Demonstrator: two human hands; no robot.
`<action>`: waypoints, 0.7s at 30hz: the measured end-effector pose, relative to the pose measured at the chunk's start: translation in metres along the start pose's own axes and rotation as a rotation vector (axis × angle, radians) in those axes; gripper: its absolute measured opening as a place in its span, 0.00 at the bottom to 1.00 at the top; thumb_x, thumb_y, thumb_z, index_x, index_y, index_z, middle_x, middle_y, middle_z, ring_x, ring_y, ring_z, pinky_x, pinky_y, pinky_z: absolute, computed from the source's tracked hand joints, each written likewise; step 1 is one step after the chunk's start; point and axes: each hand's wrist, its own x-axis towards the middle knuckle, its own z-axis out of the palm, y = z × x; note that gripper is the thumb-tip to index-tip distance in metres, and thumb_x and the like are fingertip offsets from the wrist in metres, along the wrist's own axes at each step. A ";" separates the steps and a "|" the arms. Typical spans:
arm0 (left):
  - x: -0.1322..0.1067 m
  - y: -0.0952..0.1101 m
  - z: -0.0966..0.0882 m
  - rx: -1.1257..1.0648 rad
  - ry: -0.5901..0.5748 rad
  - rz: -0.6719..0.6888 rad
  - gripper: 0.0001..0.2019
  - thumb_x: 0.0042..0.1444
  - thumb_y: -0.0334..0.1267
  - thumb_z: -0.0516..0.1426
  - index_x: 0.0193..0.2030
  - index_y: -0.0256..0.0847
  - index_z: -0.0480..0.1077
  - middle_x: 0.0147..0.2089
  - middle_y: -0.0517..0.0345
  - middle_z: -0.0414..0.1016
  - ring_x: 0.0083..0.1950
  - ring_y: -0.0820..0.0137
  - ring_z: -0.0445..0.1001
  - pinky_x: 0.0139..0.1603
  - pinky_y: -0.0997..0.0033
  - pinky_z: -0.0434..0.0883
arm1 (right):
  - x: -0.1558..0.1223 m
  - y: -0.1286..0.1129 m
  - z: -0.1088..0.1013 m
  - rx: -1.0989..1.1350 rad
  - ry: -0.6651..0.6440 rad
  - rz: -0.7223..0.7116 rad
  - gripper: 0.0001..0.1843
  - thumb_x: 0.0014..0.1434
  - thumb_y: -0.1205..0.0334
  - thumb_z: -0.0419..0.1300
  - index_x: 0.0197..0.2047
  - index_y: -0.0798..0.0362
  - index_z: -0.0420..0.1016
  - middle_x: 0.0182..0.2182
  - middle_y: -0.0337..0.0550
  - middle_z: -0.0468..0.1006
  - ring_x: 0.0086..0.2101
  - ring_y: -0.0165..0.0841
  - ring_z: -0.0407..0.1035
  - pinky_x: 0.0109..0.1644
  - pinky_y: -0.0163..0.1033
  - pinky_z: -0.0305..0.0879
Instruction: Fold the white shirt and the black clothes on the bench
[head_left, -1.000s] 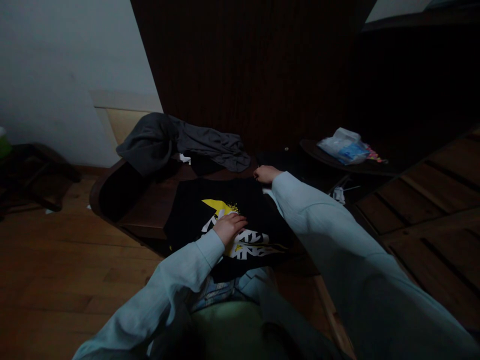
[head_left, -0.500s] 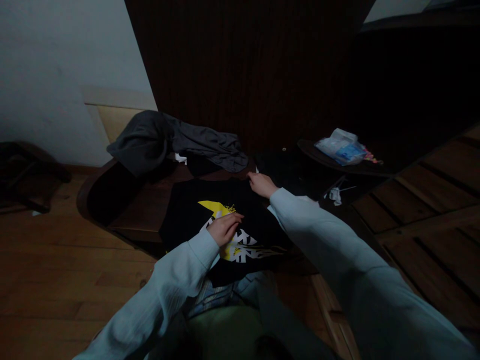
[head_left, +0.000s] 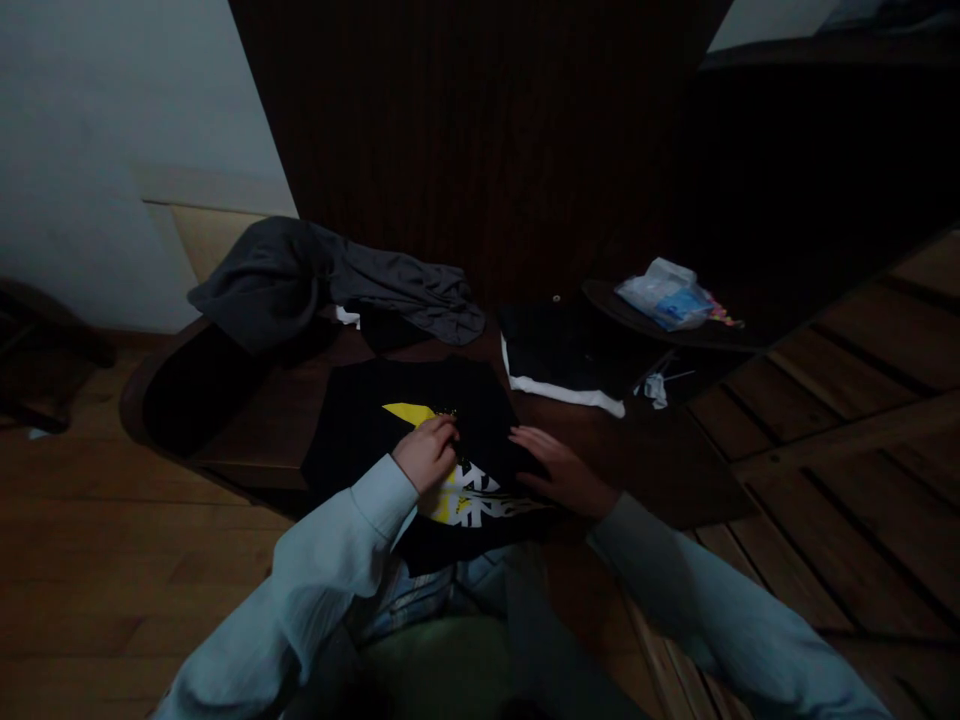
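Observation:
A black T-shirt (head_left: 375, 420) with a yellow and white print lies spread on a dark wooden table (head_left: 660, 470) in front of me. My left hand (head_left: 426, 455) rests on the print in the middle of the shirt, fingers curled and pinching the cloth. My right hand (head_left: 559, 465) lies flat on the shirt's right edge with its fingers stretched out. Both arms wear pale blue sleeves.
A crumpled grey garment (head_left: 300, 280) lies at the table's back left. A folded black and white stack of clothes (head_left: 562, 360) sits at the back right. Beyond it, a plastic bag (head_left: 664, 295) rests on a round dark stool. Wooden floor surrounds the table.
My right hand has pulled back from the shirt's far right corner to its near right edge. My left hand's fingers have curled on the print. The view has shifted slightly.

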 end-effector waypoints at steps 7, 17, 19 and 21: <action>0.060 0.022 -0.017 0.238 -0.271 -0.085 0.19 0.54 0.44 0.49 0.51 0.40 0.62 0.52 0.50 0.66 0.50 0.61 0.68 0.47 0.64 0.66 | -0.008 -0.010 0.024 -0.121 -0.010 0.008 0.31 0.54 0.54 0.54 0.59 0.51 0.53 0.60 0.50 0.51 0.60 0.41 0.42 0.59 0.53 0.47; 0.130 -0.015 0.025 0.017 0.096 -0.333 0.11 0.52 0.44 0.52 0.35 0.40 0.68 0.36 0.55 0.73 0.39 0.68 0.71 0.36 0.73 0.65 | -0.011 -0.005 0.014 0.244 0.090 0.005 0.18 0.53 0.66 0.52 0.49 0.54 0.63 0.55 0.51 0.62 0.58 0.37 0.48 0.59 0.52 0.49; 0.130 -0.023 0.030 -0.054 0.150 -0.300 0.07 0.52 0.41 0.53 0.32 0.41 0.67 0.33 0.58 0.73 0.36 0.71 0.70 0.34 0.75 0.64 | -0.011 -0.006 0.010 0.342 0.112 -0.002 0.14 0.48 0.72 0.50 0.40 0.53 0.65 0.52 0.49 0.66 0.57 0.36 0.51 0.58 0.51 0.52; 0.130 -0.028 0.032 -0.144 0.180 -0.275 0.05 0.51 0.39 0.53 0.32 0.40 0.66 0.31 0.59 0.72 0.33 0.73 0.70 0.33 0.76 0.63 | -0.011 -0.006 0.009 0.409 0.149 0.011 0.14 0.43 0.76 0.48 0.34 0.52 0.64 0.50 0.47 0.68 0.56 0.36 0.54 0.57 0.50 0.54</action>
